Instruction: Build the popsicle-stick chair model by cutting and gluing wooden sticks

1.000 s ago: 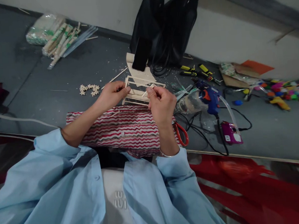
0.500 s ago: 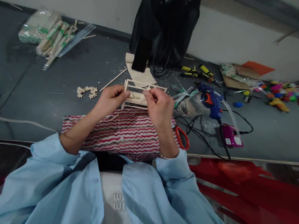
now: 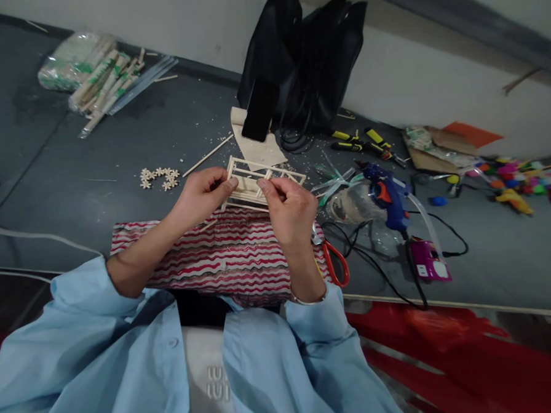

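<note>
Between my two hands is a small box-like frame of thin pale wooden sticks [image 3: 246, 184]. My left hand [image 3: 210, 188] grips its left end between thumb and fingers. With thumb and fingertips, my right hand [image 3: 288, 199] pinches the frame near its middle, at some short crosspieces; whether one of them is a loose piece I cannot tell. Under my wrists lies a red-and-white wavy-striped cloth [image 3: 223, 258]. A thin loose stick [image 3: 207, 154] lies beyond my left hand, and small flower-shaped wooden pieces [image 3: 159, 177] sit to its left.
At right are a blue glue gun [image 3: 390, 194], a plastic bottle [image 3: 352, 204], orange-handled scissors [image 3: 336, 263], yellow-black pliers [image 3: 348, 142] and coloured pompoms [image 3: 523, 175]. A phone [image 3: 260, 110] leans on a black bag [image 3: 309, 57] at the back. Bagged sticks [image 3: 105, 83] lie back left.
The whole view has shifted slightly, so the table things appear a little lower. The stick frame is tilted a bit differently, with both hands still holding it.
</note>
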The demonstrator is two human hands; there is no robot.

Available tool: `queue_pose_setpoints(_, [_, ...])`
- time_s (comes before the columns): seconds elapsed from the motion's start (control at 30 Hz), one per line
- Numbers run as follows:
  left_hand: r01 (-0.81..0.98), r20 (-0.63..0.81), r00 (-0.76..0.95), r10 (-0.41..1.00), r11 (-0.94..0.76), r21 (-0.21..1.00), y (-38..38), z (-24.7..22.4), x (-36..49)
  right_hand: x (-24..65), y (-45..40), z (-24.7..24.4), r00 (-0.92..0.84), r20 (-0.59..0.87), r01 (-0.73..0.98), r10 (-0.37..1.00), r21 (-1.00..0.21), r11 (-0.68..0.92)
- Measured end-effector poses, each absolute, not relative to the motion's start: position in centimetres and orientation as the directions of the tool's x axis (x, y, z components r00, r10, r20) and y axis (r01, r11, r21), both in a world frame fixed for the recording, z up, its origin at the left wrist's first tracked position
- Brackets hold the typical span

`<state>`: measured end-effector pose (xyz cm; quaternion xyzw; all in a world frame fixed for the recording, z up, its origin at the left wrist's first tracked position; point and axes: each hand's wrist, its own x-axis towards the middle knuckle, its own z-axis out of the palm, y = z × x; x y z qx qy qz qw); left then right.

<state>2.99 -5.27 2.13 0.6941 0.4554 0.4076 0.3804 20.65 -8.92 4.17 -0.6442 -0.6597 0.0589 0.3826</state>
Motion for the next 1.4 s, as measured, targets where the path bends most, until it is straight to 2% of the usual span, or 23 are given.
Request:
queue_pose_setpoints(0.57, [0.392,0.212,0.171,0.962,-0.264,0.882,-5.6,1.7,3.1,20.6,-8.7,3.8,0.17,0.432,0.804,0.886,-0.58,0.129])
queue_pose_setpoints(0.63, [0.461,0.269,0.113,0.956,-0.29,0.839,-6.0,2.0,2.9,20.6,-8.7,3.8,0.169,0.439,0.806,0.883,-0.577,0.133])
queue_pose_setpoints(0.73, [0.586,0.455,0.016,0.89,-0.377,0.717,-6.8,2.5,2.9,20.7,-8.8,3.7,0.16,0.455,0.816,0.876,-0.56,0.142])
queue_pose_setpoints(0.8, [0.624,0.555,0.053,0.83,-0.462,0.631,-7.4,2.7,3.2,20.7,-8.8,3.7,0.151,0.456,0.819,0.877,-0.555,0.147])
queue_pose_setpoints(0.87, [0.608,0.578,0.155,0.801,-0.538,0.583,-7.7,2.8,3.8,20.7,-8.8,3.7,0.149,0.449,0.82,0.881,-0.554,0.143])
queue_pose_setpoints(0.97, [0.61,0.512,0.257,0.82,-0.548,0.572,-7.9,2.6,4.8,20.7,-8.8,3.8,0.151,0.435,0.827,0.888,-0.548,0.128])
queue_pose_setpoints(1.2, [0.742,0.277,0.297,0.914,-0.403,0.535,-7.9,3.7,6.1,20.7,-8.8,3.8,0.116,0.451,0.85,0.885,-0.505,0.147])
queue_pose_setpoints(1.4, [0.692,0.159,0.31,0.937,-0.337,0.639,-7.7,4.5,6.7,20.6,-9.0,3.9,0.094,0.425,0.879,0.9,-0.461,0.126])
